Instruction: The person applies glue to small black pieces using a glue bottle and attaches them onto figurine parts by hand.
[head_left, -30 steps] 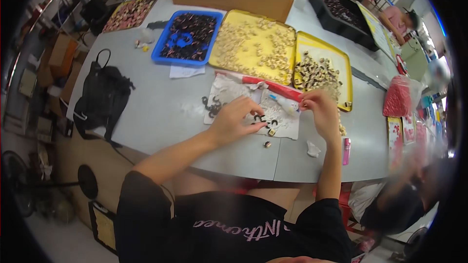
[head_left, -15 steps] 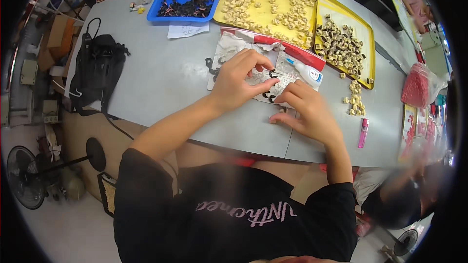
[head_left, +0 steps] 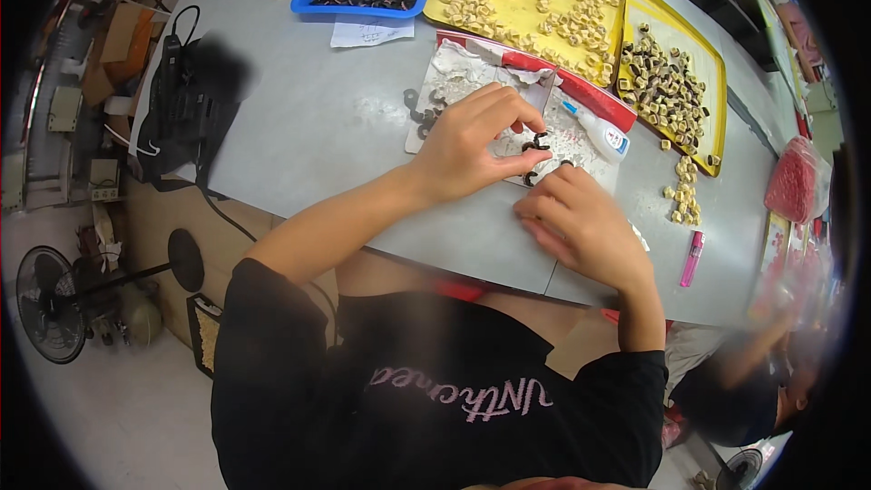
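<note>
Between the thumb and forefinger of my left hand (head_left: 472,145) is a small black curved piece (head_left: 542,141), pinched above a white work board (head_left: 445,82). My right hand (head_left: 585,222) is at the board's near edge with its fingers curled in and the thumb close beneath them. Whatever those fingers hold, if anything, is hidden. Another black curved piece (head_left: 530,179) lies on the board between my hands. Beyond my right hand, a white glue bottle (head_left: 603,136) with a blue tip rests on the board. More dark curved pieces (head_left: 419,109) sit at its left side.
A blue tray (head_left: 363,11) of black curved pieces stands at the back. Beside it are a yellow tray (head_left: 522,2) of cream pieces and another yellow tray (head_left: 721,118) of cream-and-dark pieces. A pink lighter (head_left: 692,259) lies right; a black bag (head_left: 186,100) lies left.
The whole view has shifted, with the table things lower left before and farther right now. My right hand's thumb and fingers have drawn closer together. My left hand keeps its pinch.
</note>
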Action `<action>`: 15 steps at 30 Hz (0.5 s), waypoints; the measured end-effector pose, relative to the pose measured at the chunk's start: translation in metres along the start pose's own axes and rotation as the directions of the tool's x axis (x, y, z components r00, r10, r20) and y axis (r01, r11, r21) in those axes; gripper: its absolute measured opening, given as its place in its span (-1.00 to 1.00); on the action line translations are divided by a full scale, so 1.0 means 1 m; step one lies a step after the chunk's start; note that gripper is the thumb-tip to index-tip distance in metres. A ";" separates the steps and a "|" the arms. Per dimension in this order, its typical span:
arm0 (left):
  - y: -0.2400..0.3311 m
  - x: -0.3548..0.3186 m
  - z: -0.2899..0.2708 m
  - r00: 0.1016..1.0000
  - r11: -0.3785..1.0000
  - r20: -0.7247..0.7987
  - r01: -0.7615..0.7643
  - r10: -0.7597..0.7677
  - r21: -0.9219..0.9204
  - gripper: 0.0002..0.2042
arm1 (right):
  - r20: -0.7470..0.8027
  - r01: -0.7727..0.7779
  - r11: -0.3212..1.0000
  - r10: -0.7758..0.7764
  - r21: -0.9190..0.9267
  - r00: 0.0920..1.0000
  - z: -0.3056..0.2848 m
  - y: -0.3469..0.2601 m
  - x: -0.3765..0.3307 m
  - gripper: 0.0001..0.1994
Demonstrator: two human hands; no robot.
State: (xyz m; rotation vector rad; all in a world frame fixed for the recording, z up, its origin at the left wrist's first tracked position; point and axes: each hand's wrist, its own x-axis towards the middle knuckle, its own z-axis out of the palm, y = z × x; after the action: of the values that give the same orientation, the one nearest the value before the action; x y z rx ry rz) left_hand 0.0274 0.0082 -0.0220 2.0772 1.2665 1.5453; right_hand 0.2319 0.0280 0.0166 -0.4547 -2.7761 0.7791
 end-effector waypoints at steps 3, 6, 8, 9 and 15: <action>-0.001 0.000 -0.001 1.000 1.000 0.002 -0.015 0.015 -0.010 -0.72 | -0.167 -0.074 0.961 0.122 0.268 0.978 -0.006 0.002 0.000 -0.75; 0.005 0.000 -0.001 1.000 1.000 0.019 0.002 -0.002 -0.031 -0.72 | -0.360 -0.012 0.945 0.137 0.328 0.923 -0.015 0.019 -0.001 -0.73; 0.006 -0.001 -0.001 0.999 0.998 0.036 0.025 -0.024 -0.053 -0.73 | -0.418 0.006 0.867 0.234 0.498 0.878 -0.008 0.021 0.000 -0.73; 0.005 -0.003 0.000 1.000 0.998 0.019 -0.005 0.006 -0.060 -0.72 | -0.426 0.019 0.791 0.309 0.612 0.850 -0.007 0.019 0.002 -0.75; 0.005 -0.006 0.003 0.997 0.992 -0.016 -0.082 0.080 -0.098 -0.69 | -0.233 -0.037 0.537 0.426 0.843 0.874 0.002 0.019 0.000 -0.76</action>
State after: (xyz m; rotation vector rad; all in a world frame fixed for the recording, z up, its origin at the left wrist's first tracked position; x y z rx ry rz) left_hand 0.0321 0.0017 -0.0244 2.0837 1.0985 1.6223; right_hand 0.2356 0.0421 0.0045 -0.6934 -1.6682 1.6867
